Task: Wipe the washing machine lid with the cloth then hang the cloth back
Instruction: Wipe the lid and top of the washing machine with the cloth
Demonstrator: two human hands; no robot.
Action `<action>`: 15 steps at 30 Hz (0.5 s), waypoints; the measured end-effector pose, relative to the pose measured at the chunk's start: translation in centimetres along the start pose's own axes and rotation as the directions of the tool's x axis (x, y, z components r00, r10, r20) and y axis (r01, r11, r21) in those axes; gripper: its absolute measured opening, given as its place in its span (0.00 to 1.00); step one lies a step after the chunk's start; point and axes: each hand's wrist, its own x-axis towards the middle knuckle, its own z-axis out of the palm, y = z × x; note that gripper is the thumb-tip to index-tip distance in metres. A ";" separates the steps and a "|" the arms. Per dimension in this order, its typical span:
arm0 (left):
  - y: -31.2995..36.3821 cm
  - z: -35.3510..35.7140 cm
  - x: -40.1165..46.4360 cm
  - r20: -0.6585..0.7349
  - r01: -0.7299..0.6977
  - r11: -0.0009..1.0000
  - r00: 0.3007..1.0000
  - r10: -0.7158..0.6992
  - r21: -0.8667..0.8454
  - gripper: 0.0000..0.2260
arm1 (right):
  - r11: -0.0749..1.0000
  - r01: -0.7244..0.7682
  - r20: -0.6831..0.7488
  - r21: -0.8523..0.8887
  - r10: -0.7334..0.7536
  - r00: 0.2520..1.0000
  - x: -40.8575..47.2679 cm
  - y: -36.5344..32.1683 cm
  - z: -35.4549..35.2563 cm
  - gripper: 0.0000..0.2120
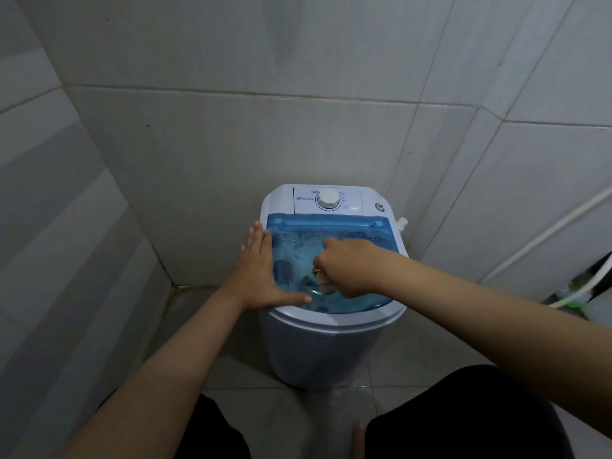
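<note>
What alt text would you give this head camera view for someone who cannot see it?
A person's right hand presses a bunched cloth onto the wet blue lid of a small white washing machine, while the left hand lies flat on the lid's left edge. Grey tiled walls surround the machine.

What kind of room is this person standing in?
Probably a bathroom or wash area: tiled walls all round, a small washing machine in the corner, and a white hose running along the wall.
</note>
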 end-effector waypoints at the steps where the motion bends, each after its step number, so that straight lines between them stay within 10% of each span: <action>1: 0.0 0.0 0.0 -0.002 0.000 1.000 1.000 0.000 -0.003 0.70 | 1.000 0.015 -0.008 -0.003 -0.015 1.000 0.4 -0.4 -0.2 0.12; 7: 0.1 -0.1 0.1 -0.020 0.000 1.000 1.000 -0.001 -0.029 0.71 | 0.983 -0.001 -0.181 0.182 0.035 0.983 1.2 -0.7 0.8 0.11; 15: 0.4 -0.2 0.0 0.021 0.021 1.000 1.000 -0.021 0.020 0.71 | 0.996 -0.087 -0.034 -0.014 0.087 0.996 -0.4 -0.1 0.6 0.14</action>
